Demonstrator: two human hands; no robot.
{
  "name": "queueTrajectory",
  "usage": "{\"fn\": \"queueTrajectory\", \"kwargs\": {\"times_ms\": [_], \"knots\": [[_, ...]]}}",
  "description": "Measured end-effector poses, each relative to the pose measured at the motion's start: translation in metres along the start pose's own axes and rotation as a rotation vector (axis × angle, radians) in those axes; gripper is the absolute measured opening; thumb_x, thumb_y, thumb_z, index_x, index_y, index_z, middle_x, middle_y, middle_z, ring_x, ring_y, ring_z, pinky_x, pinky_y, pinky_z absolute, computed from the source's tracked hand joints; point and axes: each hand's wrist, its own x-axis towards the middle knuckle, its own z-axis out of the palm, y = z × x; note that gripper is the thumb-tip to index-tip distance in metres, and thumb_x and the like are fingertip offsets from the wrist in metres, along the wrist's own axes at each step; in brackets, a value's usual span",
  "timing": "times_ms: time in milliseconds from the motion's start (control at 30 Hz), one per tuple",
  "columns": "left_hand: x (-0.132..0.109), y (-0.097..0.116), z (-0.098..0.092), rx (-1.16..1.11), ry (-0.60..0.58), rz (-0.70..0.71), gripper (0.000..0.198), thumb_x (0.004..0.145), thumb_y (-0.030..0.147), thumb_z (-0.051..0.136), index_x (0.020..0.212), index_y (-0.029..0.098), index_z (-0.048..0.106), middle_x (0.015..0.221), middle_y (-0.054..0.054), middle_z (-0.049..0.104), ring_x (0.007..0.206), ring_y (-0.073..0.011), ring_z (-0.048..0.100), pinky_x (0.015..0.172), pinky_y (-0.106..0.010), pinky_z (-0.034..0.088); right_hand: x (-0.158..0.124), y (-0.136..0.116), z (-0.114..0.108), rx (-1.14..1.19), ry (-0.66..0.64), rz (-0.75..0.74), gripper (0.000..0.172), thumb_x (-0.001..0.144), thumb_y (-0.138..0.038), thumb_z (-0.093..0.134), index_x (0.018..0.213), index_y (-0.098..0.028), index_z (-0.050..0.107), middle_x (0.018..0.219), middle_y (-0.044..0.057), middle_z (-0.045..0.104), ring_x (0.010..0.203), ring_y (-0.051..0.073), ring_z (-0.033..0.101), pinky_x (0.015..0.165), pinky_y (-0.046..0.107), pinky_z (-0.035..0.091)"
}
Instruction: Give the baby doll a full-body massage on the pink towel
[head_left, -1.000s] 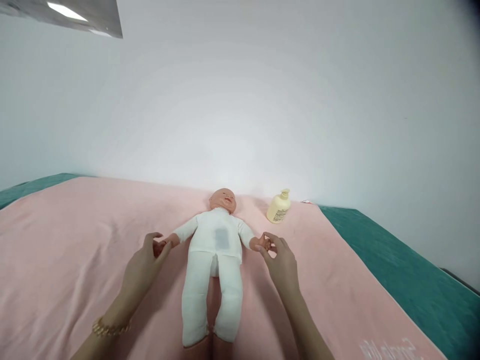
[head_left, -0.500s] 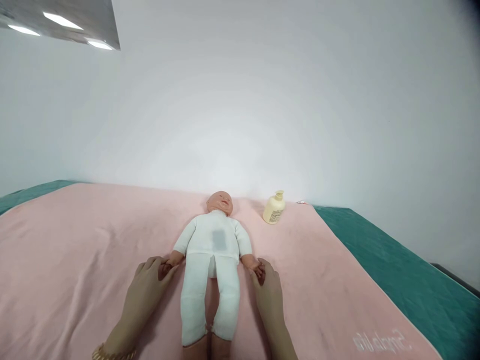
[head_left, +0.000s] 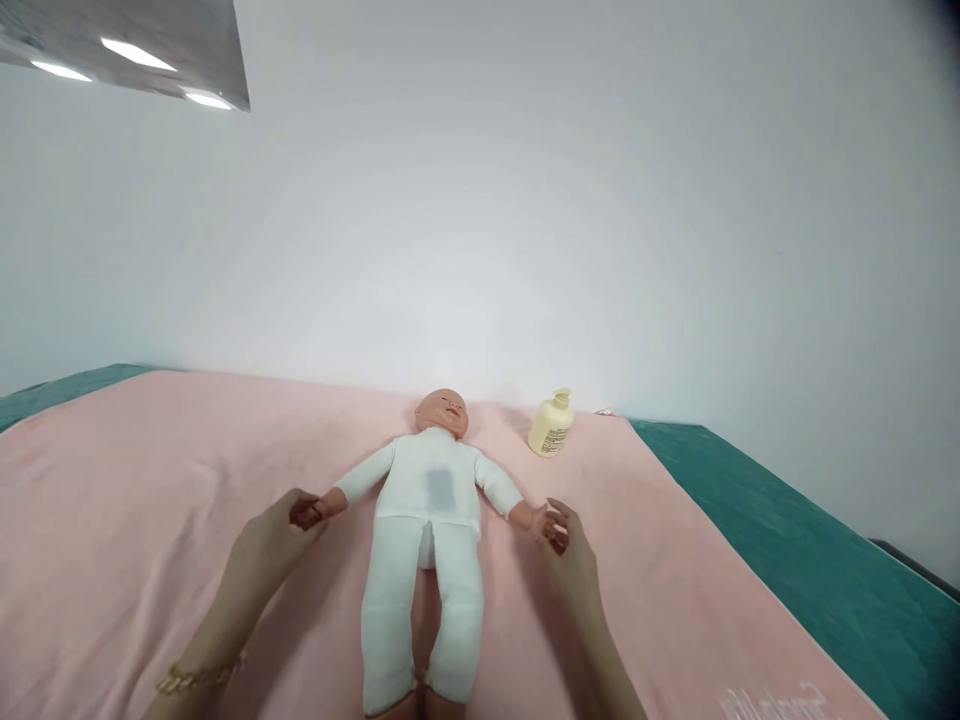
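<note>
Left hand [head_left: 271, 542] is closed on the end of a doll's arm: the small hand of the doll [head_left: 401, 485] is gripped between thumb and curled fingers. By the right hand [head_left: 574, 562] the doll's other hand is likewise held, its small fingers enclosed between thumb and fingers; how firmly it is pressed cannot be told, as the thumb is largely hidden. The 2 hands are set well apart, 1 at each side of the doll, and both of its arms are stretched outward and slanted toward the person.

The doll is laid on its back on a pink cloth [head_left: 645, 570], its head pointed toward the pale wall [head_left: 480, 220] and its legs toward the person; the feet are cut off by the lower edge of the view. Its torso, arms and legs are covered in white fabric, and a grey patch [head_left: 440, 490] is seen on the chest. Whether the doll's forearms are lifted off the cloth cannot be told.

A pale yellow pump bottle [head_left: 551, 428] is stood on the cloth near the doll's head, to its right in the view, touched by neither hand. By the cloth a green surface [head_left: 772, 540] is partly covered. Pale lettering [head_left: 772, 706] on the cloth is cut off at the lower right. A gold-coloured bracelet [head_left: 199, 680] is worn on the left wrist. At the upper left, 3 bright lights are seen on a grey panel [head_left: 202, 50].
</note>
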Motion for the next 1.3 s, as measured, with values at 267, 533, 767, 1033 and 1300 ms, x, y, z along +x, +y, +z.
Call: {"fn": "queueTrajectory", "kwargs": {"times_ms": [267, 533, 767, 1033, 1300], "knots": [[0.071, 0.044, 0.001, -0.445, 0.245, 0.107, 0.046, 0.078, 0.042, 0.056, 0.119, 0.02, 0.053, 0.11, -0.01, 0.068, 0.097, -0.025, 0.066, 0.079, -0.036, 0.052, 0.082, -0.042, 0.018, 0.288, 0.089, -0.08, 0.048, 0.071, -0.048, 0.072, 0.108, -0.017, 0.064, 0.118, 0.012, 0.067, 0.109, 0.028, 0.063, 0.093, 0.042, 0.051], [0.146, 0.079, 0.051, -0.886, 0.064, 0.162, 0.049, 0.075, 0.054, 0.061, 0.105, 0.015, 0.066, 0.118, -0.012, 0.066, 0.108, -0.0236, 0.059, 0.089, -0.034, 0.048, 0.164, -0.055, 0.08, 0.52, -0.265, -0.048, 0.041, 0.065, -0.046, 0.077, 0.093, -0.016, 0.071, 0.103, 0.011, 0.073, 0.102, 0.027, 0.067, 0.094, 0.042, 0.051], [0.186, 0.069, 0.072, -0.842, -0.16, -0.009, 0.062, 0.053, 0.064, 0.073, 0.084, 0.011, 0.07, 0.083, -0.01, 0.07, 0.075, -0.0197, 0.06, 0.066, -0.03, 0.049, 0.188, -0.033, 0.097, 0.446, -0.412, 0.056, 0.021, 0.068, -0.036, 0.074, 0.08, -0.018, 0.074, 0.087, 0.009, 0.075, 0.095, 0.029, 0.066, 0.081, 0.041, 0.054], [0.188, 0.045, 0.089, -0.802, -0.211, -0.153, 0.056, 0.056, 0.064, 0.071, 0.075, 0.012, 0.066, 0.069, -0.008, 0.066, 0.06, -0.0186, 0.058, 0.054, -0.032, 0.046, 0.166, -0.021, 0.122, 0.447, -0.506, -0.023, 0.018, 0.074, -0.036, 0.065, 0.088, -0.033, 0.076, 0.1, 0.0, 0.074, 0.103, 0.032, 0.064, 0.082, 0.046, 0.053], [0.185, 0.042, 0.09, -0.786, -0.138, -0.13, 0.058, 0.06, 0.064, 0.068, 0.079, 0.009, 0.067, 0.074, -0.012, 0.069, 0.062, -0.0207, 0.06, 0.056, -0.033, 0.048, 0.146, -0.018, 0.131, 0.432, -0.377, -0.051, 0.022, 0.077, -0.038, 0.067, 0.097, -0.034, 0.075, 0.099, 0.001, 0.074, 0.101, 0.032, 0.065, 0.08, 0.049, 0.053]]}}
